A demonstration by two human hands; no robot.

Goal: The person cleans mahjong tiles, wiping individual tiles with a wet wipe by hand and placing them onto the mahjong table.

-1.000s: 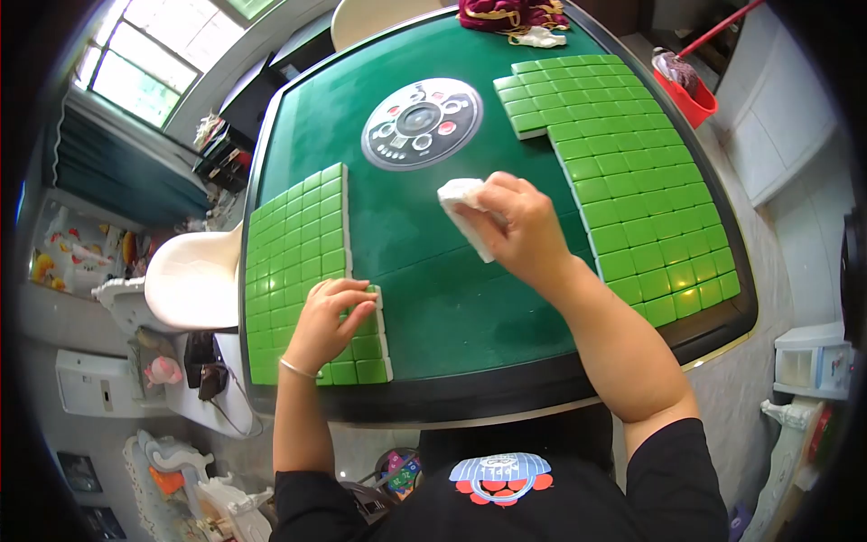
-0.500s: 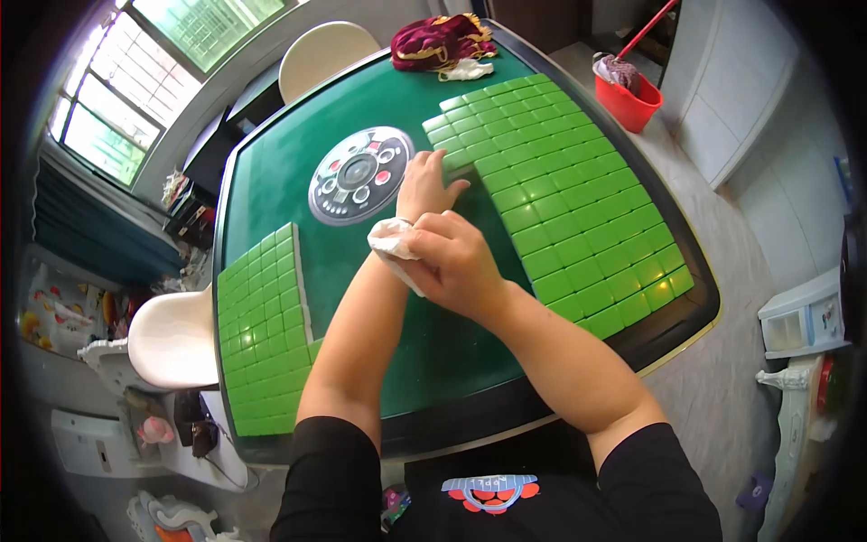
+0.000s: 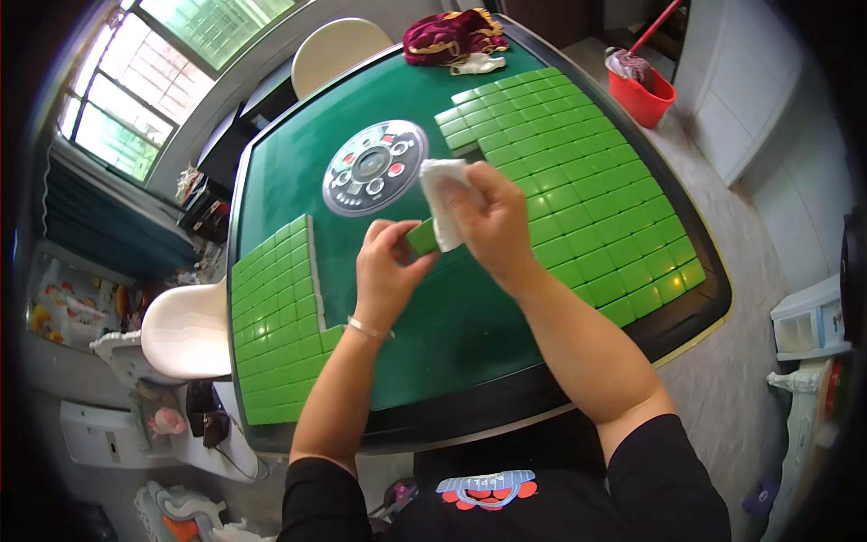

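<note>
Between the fingertips of my left hand (image 3: 384, 275) is a green mahjong tile (image 3: 422, 238), raised over the green table (image 3: 433, 348). My right hand (image 3: 495, 226) is closed on a white cloth (image 3: 441, 194), whose lower edge meets or overlaps the tile's right end. To the right, a large block of mahjong tiles (image 3: 596, 194) lies with green backs up in rows. A smaller block of tiles (image 3: 280, 316) lies at the left. Beyond my hands, a round panel (image 3: 373, 164) with symbols sits in the tabletop.
A maroon cloth bag (image 3: 447, 38) with gold trim and a white cloth (image 3: 477, 64) lie at the far edge. White chairs (image 3: 185, 330) stand at the left and far sides. A red bucket (image 3: 643, 98) with a mop is on the floor at right.
My left hand has come back from the right tile block toward me and now holds a tile. My right hand has moved up and right, bringing the cloth to the tile.
</note>
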